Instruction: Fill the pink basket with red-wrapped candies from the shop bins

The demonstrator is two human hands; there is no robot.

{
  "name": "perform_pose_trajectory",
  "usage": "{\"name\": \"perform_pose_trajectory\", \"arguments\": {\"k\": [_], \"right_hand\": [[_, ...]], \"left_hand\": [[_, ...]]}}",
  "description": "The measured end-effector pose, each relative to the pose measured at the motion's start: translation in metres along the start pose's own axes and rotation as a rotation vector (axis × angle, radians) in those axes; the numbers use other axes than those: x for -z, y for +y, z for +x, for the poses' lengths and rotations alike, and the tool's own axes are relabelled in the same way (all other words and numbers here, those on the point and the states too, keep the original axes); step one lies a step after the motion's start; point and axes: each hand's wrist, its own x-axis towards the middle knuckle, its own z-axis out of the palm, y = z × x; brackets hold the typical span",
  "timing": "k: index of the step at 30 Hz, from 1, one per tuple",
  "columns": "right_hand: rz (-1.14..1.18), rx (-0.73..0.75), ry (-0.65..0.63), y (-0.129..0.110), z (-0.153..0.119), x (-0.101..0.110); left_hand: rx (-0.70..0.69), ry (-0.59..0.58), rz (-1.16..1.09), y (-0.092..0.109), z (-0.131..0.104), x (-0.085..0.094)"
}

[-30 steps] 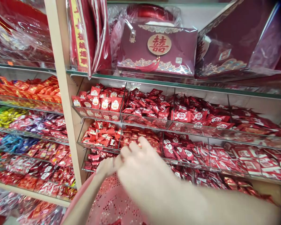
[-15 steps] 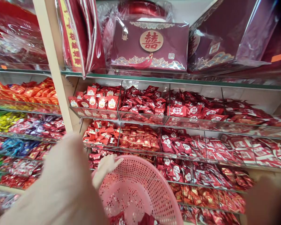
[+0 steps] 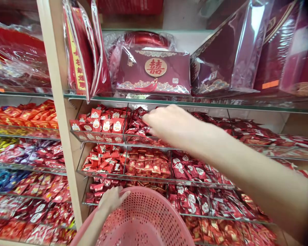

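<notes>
In the head view, the left hand (image 3: pixel 111 200) is at the lower left of centre, clamped on the rim of a pink basket (image 3: pixel 168 206), with its thumb pointing right along the inner side. The basket fills the bottom middle of the frame, its wall full of small holes and its lower part cut off by the edge.

The right hand (image 3: pixel 170 119) is just above the centre, on an arm that comes in from the lower right. It is over the dark red packets (image 3: pixel 137 116) of the upper clear tray, its fingers bent down; whether they are together on a packet or apart, I cannot tell.

Left of these, in the next compartment, lie red packets with white labels (image 3: pixel 106 124). Below, at mid-frame, sit shiny red packets (image 3: pixel 147 165). At the top centre, a maroon bag (image 3: pixel 154 70) stands on a glass shelf (image 3: pixel 169 102). A pale wooden post (image 3: pixel 58 112) runs down the left side, with orange packets (image 3: pixel 23 116) beyond it.
</notes>
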Motion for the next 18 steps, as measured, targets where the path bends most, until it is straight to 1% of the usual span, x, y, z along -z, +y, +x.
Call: {"name": "perform_pose_trajectory", "arguments": {"k": [1,2,3,5,7,9,12,15,18], "right_hand": [[-0.131,-0.05,-0.029,0.011,0.01,0.014],[-0.248,-0.102,-0.067,0.022,0.018,0.022],[-0.336,-0.143,-0.11,0.033,0.025,0.025],[-0.415,-0.205,-0.157,0.052,0.036,0.019],[-0.415,-0.273,-0.149,0.064,0.043,0.004],[-0.401,-0.352,-0.129,0.068,0.05,-0.011],[-0.397,-0.432,-0.178,0.062,0.06,-0.024],[-0.411,-0.468,-0.225,0.057,0.07,-0.026],[-0.401,-0.466,-0.234,0.061,0.075,-0.023]], "left_hand": [[-0.02,0.017,0.0,-0.001,0.0,-0.002],[-0.04,0.035,0.0,-0.003,0.001,-0.004],[-0.056,0.049,-0.002,-0.005,0.001,-0.007],[-0.066,0.061,-0.009,-0.008,0.001,-0.01],[-0.067,0.067,-0.011,-0.009,0.002,-0.011],[-0.065,0.069,-0.008,-0.008,0.002,-0.009],[-0.057,0.059,-0.001,-0.005,0.003,-0.006],[-0.052,0.05,0.001,-0.003,0.004,-0.005],[-0.049,0.054,0.0,-0.005,0.004,-0.006]]}}
